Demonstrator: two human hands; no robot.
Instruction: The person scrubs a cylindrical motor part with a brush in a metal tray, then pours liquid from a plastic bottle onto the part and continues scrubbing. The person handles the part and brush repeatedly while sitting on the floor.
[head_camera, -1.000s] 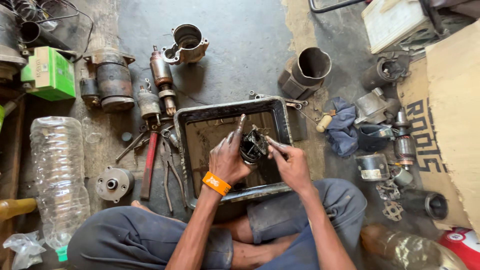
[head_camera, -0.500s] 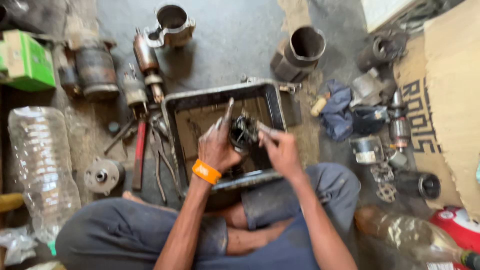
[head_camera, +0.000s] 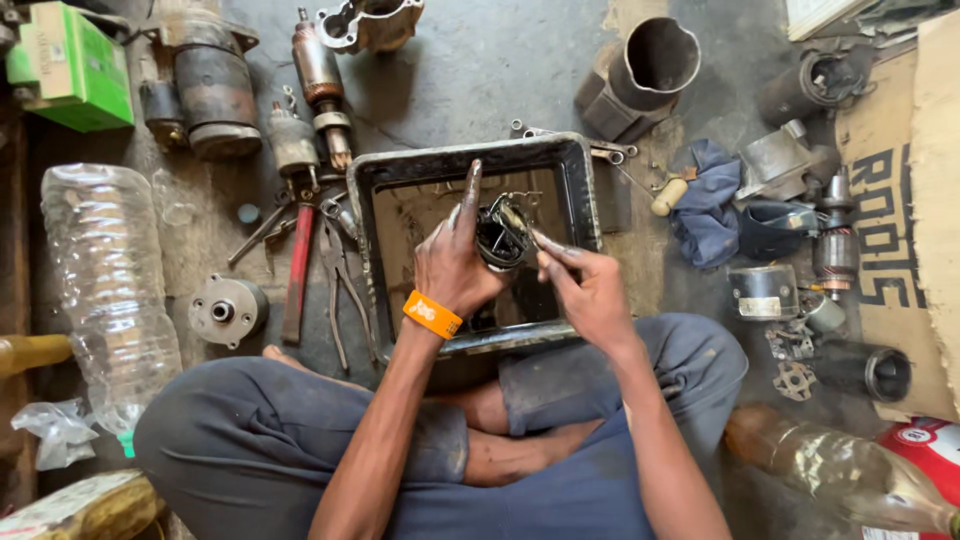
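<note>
- Left hand (head_camera: 455, 265), orange band at the wrist, is wrapped around a small dark round metal motor part (head_camera: 503, 235); its index finger sticks out straight, away from the body.
- Right hand (head_camera: 590, 290) meets the same part from the other side, fingertips (head_camera: 545, 243) pinched together at its edge. Whether they grip a small tool cannot be told.
- The part is held up between both hands, above the grimy black rectangular metal tray (head_camera: 570, 160) on the concrete floor, just ahead of the crossed legs.
- Left of the tray: red-handled pliers (head_camera: 297, 275), bare steel pliers (head_camera: 340, 275), a grey round flanged end cap (head_camera: 227, 310).
- Farther left: a clear crumpled plastic bottle (head_camera: 105, 280) lying flat.
- Right of the tray: a blue cloth rag (head_camera: 707, 200) and a dark steel cylindrical housing (head_camera: 655, 60).
</note>
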